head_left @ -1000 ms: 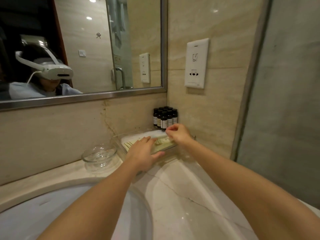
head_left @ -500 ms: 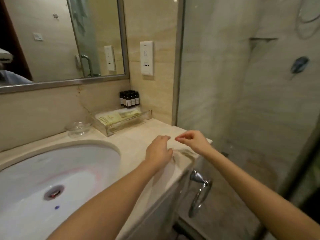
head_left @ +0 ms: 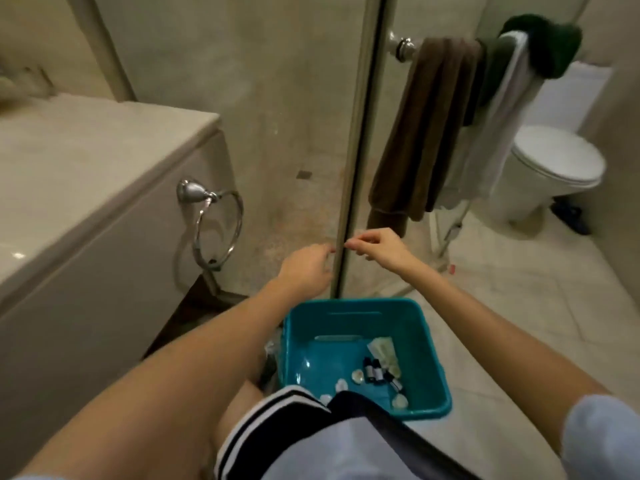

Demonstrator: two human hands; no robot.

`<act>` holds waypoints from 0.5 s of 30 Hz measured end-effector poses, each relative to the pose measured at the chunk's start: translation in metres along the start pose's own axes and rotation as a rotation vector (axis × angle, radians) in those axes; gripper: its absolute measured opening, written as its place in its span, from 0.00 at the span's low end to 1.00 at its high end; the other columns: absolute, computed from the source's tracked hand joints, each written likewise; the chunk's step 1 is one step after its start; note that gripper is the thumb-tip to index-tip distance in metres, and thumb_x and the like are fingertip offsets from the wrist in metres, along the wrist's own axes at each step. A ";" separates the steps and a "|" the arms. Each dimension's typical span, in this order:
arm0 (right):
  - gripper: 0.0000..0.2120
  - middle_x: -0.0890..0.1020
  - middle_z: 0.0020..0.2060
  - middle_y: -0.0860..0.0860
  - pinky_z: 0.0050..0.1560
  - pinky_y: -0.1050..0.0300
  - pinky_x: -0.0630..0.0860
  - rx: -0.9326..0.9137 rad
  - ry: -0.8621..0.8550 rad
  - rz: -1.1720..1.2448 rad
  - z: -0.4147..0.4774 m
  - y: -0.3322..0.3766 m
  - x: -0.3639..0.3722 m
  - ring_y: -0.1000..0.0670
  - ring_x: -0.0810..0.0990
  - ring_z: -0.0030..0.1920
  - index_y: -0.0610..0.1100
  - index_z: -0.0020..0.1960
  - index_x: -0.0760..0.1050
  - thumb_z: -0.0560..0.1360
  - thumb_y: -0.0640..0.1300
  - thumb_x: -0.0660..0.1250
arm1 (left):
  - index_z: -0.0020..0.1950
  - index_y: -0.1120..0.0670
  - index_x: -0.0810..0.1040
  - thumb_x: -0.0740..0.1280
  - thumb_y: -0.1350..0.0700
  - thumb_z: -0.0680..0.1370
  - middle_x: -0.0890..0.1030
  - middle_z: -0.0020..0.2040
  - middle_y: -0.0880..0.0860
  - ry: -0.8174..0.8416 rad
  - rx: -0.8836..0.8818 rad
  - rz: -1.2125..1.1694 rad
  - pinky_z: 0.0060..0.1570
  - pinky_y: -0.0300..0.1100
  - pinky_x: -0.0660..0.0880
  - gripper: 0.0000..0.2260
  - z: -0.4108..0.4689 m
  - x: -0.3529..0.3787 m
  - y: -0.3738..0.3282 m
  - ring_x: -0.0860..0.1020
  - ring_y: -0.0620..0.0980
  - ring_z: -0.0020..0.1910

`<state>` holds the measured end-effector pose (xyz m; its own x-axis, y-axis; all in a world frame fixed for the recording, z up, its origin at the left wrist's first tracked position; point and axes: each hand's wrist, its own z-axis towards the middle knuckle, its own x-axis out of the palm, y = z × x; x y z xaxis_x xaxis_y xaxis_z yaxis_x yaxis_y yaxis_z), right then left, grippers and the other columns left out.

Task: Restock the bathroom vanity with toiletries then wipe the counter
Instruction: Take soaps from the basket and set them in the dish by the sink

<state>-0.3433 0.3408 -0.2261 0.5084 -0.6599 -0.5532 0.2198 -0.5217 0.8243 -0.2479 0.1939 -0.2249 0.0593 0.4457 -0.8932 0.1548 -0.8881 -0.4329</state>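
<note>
A teal plastic basket [head_left: 429,344] stands on the floor in front of me. Inside it lie small dark bottles [head_left: 375,372], a pale sachet [head_left: 382,349] and several small white round items [head_left: 341,385]. My left hand [head_left: 306,268] and my right hand [head_left: 375,244] hover in the air above the basket's far rim, close together, fingers loosely curled, holding nothing. The marble vanity counter [head_left: 79,157] is at the left, seen only at its corner.
A chrome towel ring [head_left: 216,230] hangs on the vanity's side. A glass shower door edge [head_left: 356,150] rises just beyond my hands. Brown and white towels [head_left: 433,133] hang on a rail at right, with a toilet [head_left: 554,171] behind. Tiled floor lies right of the basket.
My view swung from the counter tray and bottles down to the floor basket. Both hands left the tray, crossed the counter edge and now hover empty above the basket.
</note>
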 end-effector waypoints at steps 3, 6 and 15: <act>0.10 0.80 0.42 0.47 0.41 0.63 0.71 0.148 0.051 0.042 -0.011 -0.070 0.009 0.52 0.76 0.43 0.39 0.53 0.80 0.77 0.44 0.66 | 0.71 0.52 0.67 0.64 0.56 0.77 0.74 0.66 0.55 0.167 -0.028 -0.052 0.63 0.47 0.71 0.22 0.008 0.065 0.003 0.73 0.54 0.64; 0.04 0.79 0.35 0.53 0.37 0.66 0.69 0.271 0.088 0.053 -0.013 -0.133 0.026 0.56 0.75 0.38 0.44 0.47 0.79 0.76 0.44 0.66 | 0.71 0.51 0.67 0.64 0.56 0.77 0.75 0.66 0.54 0.254 -0.092 -0.078 0.62 0.48 0.72 0.22 0.015 0.118 0.014 0.74 0.54 0.63; 0.06 0.80 0.36 0.49 0.40 0.62 0.72 0.602 0.262 0.057 0.001 -0.279 0.089 0.53 0.76 0.37 0.43 0.42 0.78 0.76 0.44 0.67 | 0.71 0.52 0.67 0.63 0.58 0.78 0.73 0.67 0.53 0.457 -0.274 -0.194 0.61 0.44 0.70 0.21 0.046 0.232 0.070 0.73 0.54 0.65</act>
<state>-0.3602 0.4270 -0.5056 0.7081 -0.5818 -0.4001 -0.2789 -0.7510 0.5985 -0.2689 0.2296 -0.4684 0.4158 0.6553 -0.6306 0.4519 -0.7506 -0.4821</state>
